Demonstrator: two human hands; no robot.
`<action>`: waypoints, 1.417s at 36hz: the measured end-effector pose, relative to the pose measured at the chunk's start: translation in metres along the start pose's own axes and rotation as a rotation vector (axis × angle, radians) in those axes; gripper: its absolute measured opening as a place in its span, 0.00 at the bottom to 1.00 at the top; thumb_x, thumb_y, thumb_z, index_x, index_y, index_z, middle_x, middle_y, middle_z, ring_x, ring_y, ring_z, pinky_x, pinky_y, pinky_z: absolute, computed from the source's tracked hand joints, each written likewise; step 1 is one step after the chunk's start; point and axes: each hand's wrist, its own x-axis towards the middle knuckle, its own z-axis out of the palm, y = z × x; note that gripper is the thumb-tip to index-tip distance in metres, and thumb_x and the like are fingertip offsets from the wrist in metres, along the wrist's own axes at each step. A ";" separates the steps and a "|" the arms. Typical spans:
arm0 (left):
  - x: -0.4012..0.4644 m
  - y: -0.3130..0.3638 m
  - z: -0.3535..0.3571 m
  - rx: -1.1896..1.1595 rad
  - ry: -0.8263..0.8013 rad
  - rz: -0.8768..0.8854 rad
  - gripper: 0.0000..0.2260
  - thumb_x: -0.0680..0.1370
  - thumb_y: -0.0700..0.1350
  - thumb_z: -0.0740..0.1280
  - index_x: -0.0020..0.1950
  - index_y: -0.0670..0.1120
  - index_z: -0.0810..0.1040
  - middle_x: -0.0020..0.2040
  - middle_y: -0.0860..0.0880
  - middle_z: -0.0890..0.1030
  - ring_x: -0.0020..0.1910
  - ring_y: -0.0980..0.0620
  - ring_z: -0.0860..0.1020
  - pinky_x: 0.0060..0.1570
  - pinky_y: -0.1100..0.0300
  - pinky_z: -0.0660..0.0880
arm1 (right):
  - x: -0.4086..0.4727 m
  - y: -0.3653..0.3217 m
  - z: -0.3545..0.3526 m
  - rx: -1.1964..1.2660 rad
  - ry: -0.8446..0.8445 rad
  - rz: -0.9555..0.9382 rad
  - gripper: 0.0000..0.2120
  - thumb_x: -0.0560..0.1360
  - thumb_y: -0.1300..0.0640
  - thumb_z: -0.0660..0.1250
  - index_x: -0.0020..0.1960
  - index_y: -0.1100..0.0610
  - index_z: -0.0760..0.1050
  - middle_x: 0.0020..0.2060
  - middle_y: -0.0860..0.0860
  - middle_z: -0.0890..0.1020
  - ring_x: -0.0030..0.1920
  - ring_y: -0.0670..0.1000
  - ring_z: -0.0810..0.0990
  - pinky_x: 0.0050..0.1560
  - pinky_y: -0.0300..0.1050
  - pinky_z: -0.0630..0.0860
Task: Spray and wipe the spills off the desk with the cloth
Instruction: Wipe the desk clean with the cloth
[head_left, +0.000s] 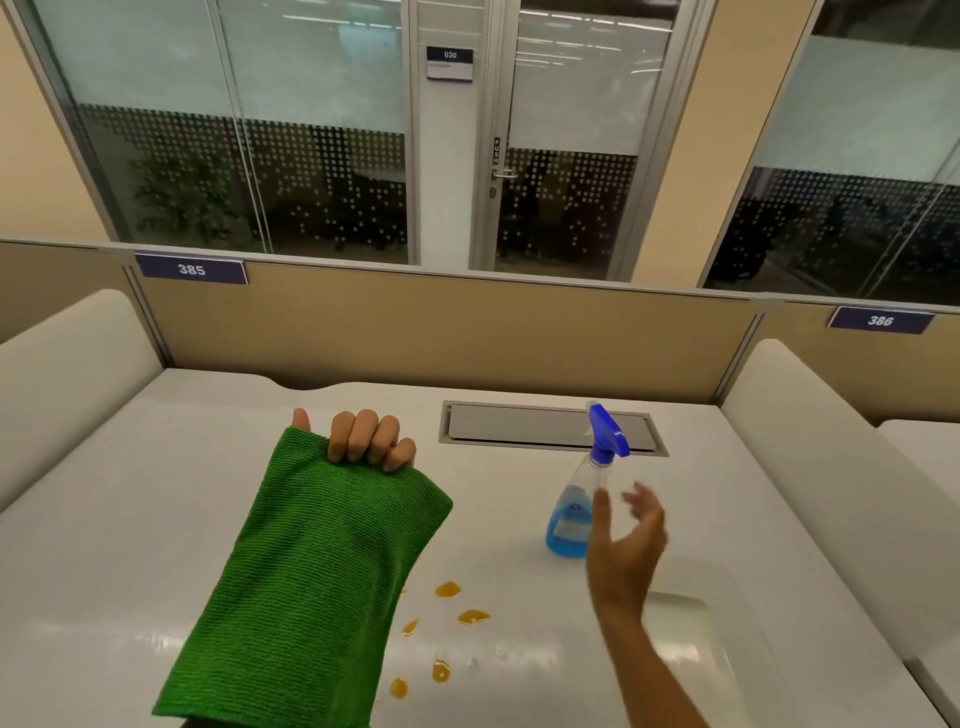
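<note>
Near the bench's (156, 519) front edge, orange spills (448, 590) dot the white top, just right of a green cloth (311, 582). Left hand (363, 436) holds the cloth up, grip pinching its top edge. Spray bottle (584, 499) stands right of centre; right hand (628, 540) beside it, grip spread, contact unclear. Grey cable hatch (519, 426) lies beyond.

I am looking into an office: numbered partition tags 385 (191, 268) and 386 (880, 320) beyond my grips, a white table (156, 519), and frosted glass rooms past a door sign (450, 63) marked 030.
</note>
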 end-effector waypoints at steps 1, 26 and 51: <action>-0.001 -0.003 -0.001 -0.004 -0.002 -0.010 0.25 0.81 0.61 0.53 0.31 0.46 0.64 0.31 0.50 0.64 0.32 0.51 0.60 0.34 0.57 0.58 | -0.020 -0.002 0.002 0.091 -0.058 0.054 0.18 0.78 0.45 0.67 0.63 0.54 0.74 0.57 0.56 0.80 0.58 0.58 0.77 0.54 0.34 0.76; -0.073 -0.029 -0.030 0.189 0.599 -0.077 0.21 0.73 0.59 0.62 0.24 0.48 0.68 0.24 0.52 0.66 0.24 0.53 0.63 0.27 0.62 0.63 | -0.159 -0.057 -0.007 1.029 -0.829 0.968 0.27 0.50 0.67 0.72 0.50 0.66 0.85 0.53 0.67 0.84 0.46 0.68 0.86 0.46 0.62 0.82; -0.204 0.200 -0.146 2.226 1.090 -0.415 0.09 0.81 0.44 0.64 0.57 0.43 0.79 0.55 0.39 0.80 0.54 0.38 0.78 0.55 0.43 0.73 | -0.137 0.024 -0.007 -1.102 -1.137 -0.037 0.28 0.72 0.32 0.61 0.67 0.44 0.69 0.62 0.46 0.77 0.60 0.50 0.78 0.54 0.46 0.74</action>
